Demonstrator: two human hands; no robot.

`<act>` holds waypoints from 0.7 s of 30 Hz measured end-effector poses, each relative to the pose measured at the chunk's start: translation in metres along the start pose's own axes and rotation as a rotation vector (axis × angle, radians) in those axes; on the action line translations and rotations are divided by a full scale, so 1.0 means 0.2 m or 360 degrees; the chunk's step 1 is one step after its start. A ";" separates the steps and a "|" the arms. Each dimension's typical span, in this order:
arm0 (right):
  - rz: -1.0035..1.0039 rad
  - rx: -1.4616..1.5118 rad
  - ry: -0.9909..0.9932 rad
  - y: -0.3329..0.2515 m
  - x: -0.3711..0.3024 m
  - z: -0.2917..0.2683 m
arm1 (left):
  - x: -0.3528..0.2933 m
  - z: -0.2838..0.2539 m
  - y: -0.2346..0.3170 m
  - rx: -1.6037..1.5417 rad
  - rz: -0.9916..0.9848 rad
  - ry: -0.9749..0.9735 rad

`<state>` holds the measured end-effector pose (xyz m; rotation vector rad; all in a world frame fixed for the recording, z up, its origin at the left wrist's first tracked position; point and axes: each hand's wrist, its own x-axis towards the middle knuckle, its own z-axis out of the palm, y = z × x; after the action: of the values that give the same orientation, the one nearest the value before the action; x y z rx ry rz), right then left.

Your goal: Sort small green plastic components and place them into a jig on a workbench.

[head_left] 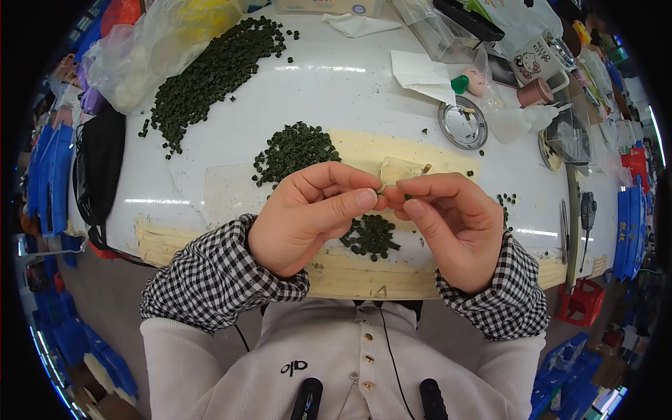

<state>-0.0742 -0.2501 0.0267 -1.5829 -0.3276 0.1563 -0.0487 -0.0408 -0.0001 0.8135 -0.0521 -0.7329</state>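
We pinch one small green piece (381,190) at frame centre between the thumb and forefinger tips of our left hand (304,217) and right hand (448,227), fingers clamped together on it, above the bench (336,98) and equally near both hands.

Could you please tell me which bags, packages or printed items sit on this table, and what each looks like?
Plastic bag: far left, clear, crumpled, yellow and whitish contents.
Clear bag: far centre-right, long, transparent.
White pouch: far right, green print.
Mug: far right, white with a cartoon picture.
Flat box: far edge, pale, blue mark.
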 end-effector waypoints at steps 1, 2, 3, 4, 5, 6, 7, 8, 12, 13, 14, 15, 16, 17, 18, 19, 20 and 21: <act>-0.0002 -0.0028 0.0005 0.00 0.00 0.00 | 0.00 0.00 0.00 -0.0023 -0.0009 -0.0036; -0.0004 -0.0042 0.0013 0.00 -0.01 0.00 | 0.00 0.01 0.01 -0.0010 -0.0006 -0.0037; -0.0005 -0.0057 0.0022 0.00 -0.01 0.00 | 0.00 0.02 0.01 0.0003 -0.0003 -0.0038; -0.0010 -0.0072 0.0027 0.00 -0.01 0.01 | 0.00 0.03 0.02 0.0018 0.0004 -0.0039; -0.0018 -0.0072 0.0025 0.00 -0.01 0.01 | 0.00 0.04 0.02 0.0056 0.0014 -0.0015; -0.0027 -0.0072 0.0022 0.00 -0.01 0.01 | 0.00 0.04 0.01 0.0094 0.0023 0.0008; -0.0035 -0.0071 0.0019 0.01 -0.01 0.01 | 0.00 0.05 0.01 0.0131 0.0032 0.0031; -0.0019 -0.0067 0.0008 0.00 -0.01 0.01 | 0.00 0.04 0.01 0.0169 0.0031 0.0048; 0.0035 -0.0053 -0.0011 -0.01 -0.01 0.01 | -0.02 0.03 0.00 0.0410 0.0042 0.0125; 0.0051 -0.0045 -0.0007 -0.01 -0.01 0.01 | -0.02 0.04 0.00 0.0493 0.0041 0.0150; 0.0012 -0.0121 -0.0009 0.00 -0.01 0.01 | -0.02 0.05 0.00 0.0479 0.0070 0.0146; -0.0027 -0.0197 -0.0010 0.00 -0.01 0.01 | -0.02 0.06 0.01 0.0464 0.0098 0.0143; -0.0066 -0.0273 -0.0013 0.01 0.00 0.01 | -0.02 0.07 0.01 0.0449 0.0126 0.0140; -0.0125 -0.0329 -0.0015 0.01 0.00 0.00 | -0.02 0.07 0.01 0.0454 0.0122 0.0143; -0.0184 -0.0384 -0.0017 0.01 0.00 0.00 | -0.01 0.07 0.01 0.0458 0.0117 0.0146; -0.0251 -0.0437 -0.0024 0.01 0.01 0.00 | -0.02 0.07 0.01 0.0468 0.0120 0.0153; -0.0267 -0.0452 -0.0030 0.01 0.01 0.00 | -0.02 0.08 0.01 0.0476 0.0141 0.0155; -0.0284 -0.0467 -0.0035 0.00 0.00 0.00 | -0.03 0.08 0.01 0.0484 0.0163 0.0156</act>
<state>-0.0733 -0.2498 0.0258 -1.8324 -0.5254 -0.0135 -0.0563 -0.0473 0.0140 1.1281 -0.1183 -0.5946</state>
